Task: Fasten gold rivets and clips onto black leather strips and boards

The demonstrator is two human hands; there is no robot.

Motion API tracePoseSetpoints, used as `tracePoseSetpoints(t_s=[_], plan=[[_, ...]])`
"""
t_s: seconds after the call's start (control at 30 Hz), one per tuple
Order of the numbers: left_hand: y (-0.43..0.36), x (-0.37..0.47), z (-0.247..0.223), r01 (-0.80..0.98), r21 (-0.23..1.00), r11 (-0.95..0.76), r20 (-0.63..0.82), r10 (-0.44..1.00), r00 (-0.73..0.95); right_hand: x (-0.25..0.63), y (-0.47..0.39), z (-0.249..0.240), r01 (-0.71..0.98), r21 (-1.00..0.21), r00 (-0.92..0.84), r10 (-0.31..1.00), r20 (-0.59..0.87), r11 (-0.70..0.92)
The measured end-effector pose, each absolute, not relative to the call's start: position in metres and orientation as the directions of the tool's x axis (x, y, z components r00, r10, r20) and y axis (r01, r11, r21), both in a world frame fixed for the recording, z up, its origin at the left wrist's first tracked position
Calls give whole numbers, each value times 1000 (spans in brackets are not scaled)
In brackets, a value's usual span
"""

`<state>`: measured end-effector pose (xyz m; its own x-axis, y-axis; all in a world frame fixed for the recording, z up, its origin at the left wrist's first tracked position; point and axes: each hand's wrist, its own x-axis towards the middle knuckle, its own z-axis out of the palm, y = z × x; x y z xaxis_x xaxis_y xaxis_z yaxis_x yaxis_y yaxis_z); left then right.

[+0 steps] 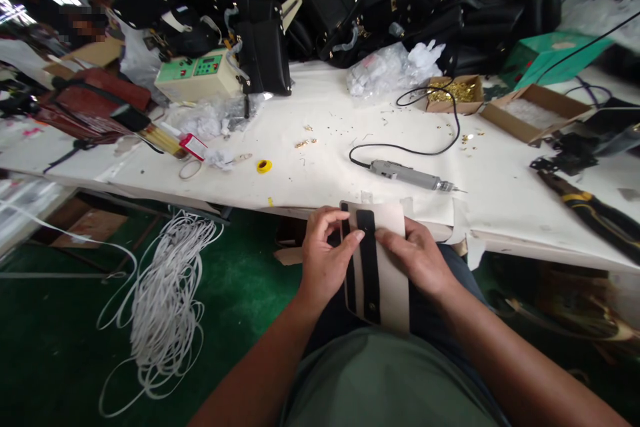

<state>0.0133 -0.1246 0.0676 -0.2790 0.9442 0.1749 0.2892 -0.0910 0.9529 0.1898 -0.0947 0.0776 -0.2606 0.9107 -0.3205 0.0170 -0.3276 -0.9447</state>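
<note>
Both hands hold a beige panel (393,280) with black strips, over the lap at the table's front edge. My left hand (330,247) grips its left edge, the thumb lying near the wide black strip (369,267). My right hand (413,250) pinches the right side, its thumb on the panel beside that strip. A small round metal piece shows near the strip's lower end. Beyond the panel, a grey corded electric screwdriver (407,175) lies on the white table (320,180).
Black bags (320,0) are heaped at the back. A box of gold fittings (455,92), a green case (545,57) and pliers (590,210) are at right. Yellow tape (264,166) and a control box (200,77) stand left. White cord (167,300) hangs lower left.
</note>
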Motion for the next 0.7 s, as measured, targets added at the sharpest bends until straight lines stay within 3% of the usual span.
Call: tracePoseSetpoints(t_s=[0.1, 0.2, 0.53, 0.7], plan=[[-117, 18, 65, -83, 996, 35, -55, 965, -257, 192, -92, 73, -9, -932, -273, 897, -347, -363], [-115, 21, 69, -273, 950, 149, -197, 968, -157, 195, -90, 70, 6, -925, -279, 888, -365, -379], [-104, 20, 67, -285, 925, 252, -278, 959, -53, 202, -81, 63, -15, -882, -303, 842, -446, -472], [-94, 22, 62, -269, 919, 287, -311, 949, -48, 213, -65, 68, 99, -916, -374, 838, -397, -390]])
